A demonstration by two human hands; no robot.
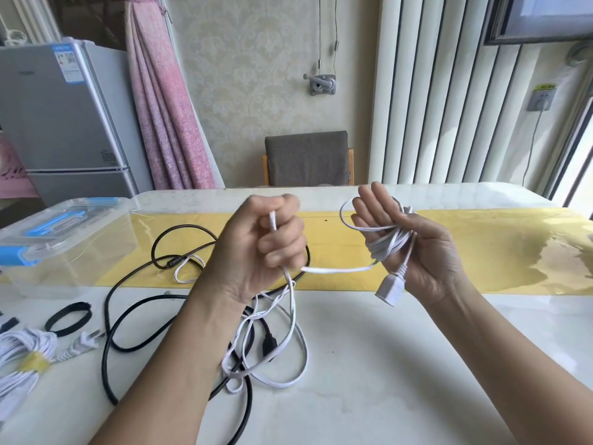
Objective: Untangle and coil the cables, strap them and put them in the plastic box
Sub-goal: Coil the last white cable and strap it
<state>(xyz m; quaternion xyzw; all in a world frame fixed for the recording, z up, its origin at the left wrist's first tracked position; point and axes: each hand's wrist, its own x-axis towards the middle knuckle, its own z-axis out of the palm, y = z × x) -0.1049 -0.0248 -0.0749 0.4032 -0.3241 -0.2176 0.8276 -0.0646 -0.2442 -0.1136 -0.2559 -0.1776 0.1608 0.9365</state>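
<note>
One white cable [337, 270] runs between my hands: left hand [266, 248] fists round it, right hand [414, 248] is spread flat, fingers straight, coils looped round its palm. Its slack lies on the table [385, 364] tangled with a black cable [103, 351]; plastic box [64, 239] at far left, lid on.

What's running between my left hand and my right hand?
One stretch of white cable, in the air from the left hand to the coil on the right hand; the head view shows it.
</note>
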